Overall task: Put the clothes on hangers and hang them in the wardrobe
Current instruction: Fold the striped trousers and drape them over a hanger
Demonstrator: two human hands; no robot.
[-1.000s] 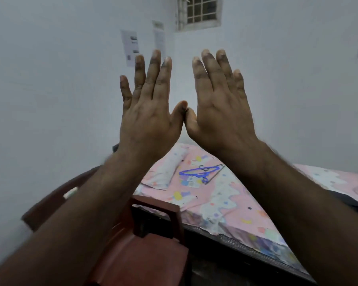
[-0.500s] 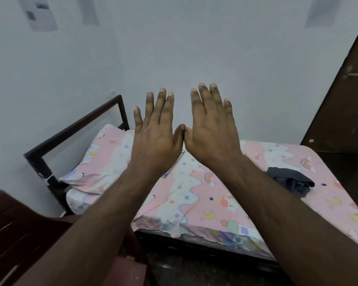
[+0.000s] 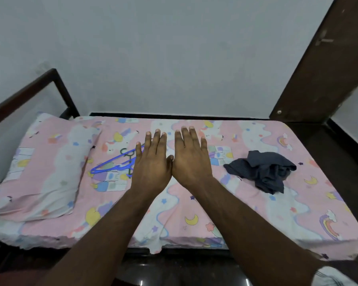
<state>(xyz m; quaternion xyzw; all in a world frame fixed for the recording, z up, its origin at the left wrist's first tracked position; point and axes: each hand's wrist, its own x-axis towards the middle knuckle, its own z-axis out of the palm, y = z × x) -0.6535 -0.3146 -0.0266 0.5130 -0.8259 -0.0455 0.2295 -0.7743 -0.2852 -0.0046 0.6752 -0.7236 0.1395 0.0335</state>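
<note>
A crumpled dark grey garment (image 3: 262, 171) lies on the right part of the bed (image 3: 246, 213). Blue plastic hangers (image 3: 112, 165) lie on the sheet left of centre, partly hidden behind my left hand. My left hand (image 3: 152, 164) and my right hand (image 3: 191, 159) are held out flat side by side above the bed, palms down, thumbs touching, fingers straight. Neither hand holds anything. The garment is to the right of my right hand, apart from it.
A pillow (image 3: 39, 170) in the same pink print lies at the bed's left end by the dark headboard frame (image 3: 56, 83). A dark brown wooden door or wardrobe panel (image 3: 322, 65) stands at the back right. The white wall runs behind the bed.
The view has swung right and down from the wall and chair to the whole bed. My hands stay flat and together; the hangers and the garment are both in sight now.
</note>
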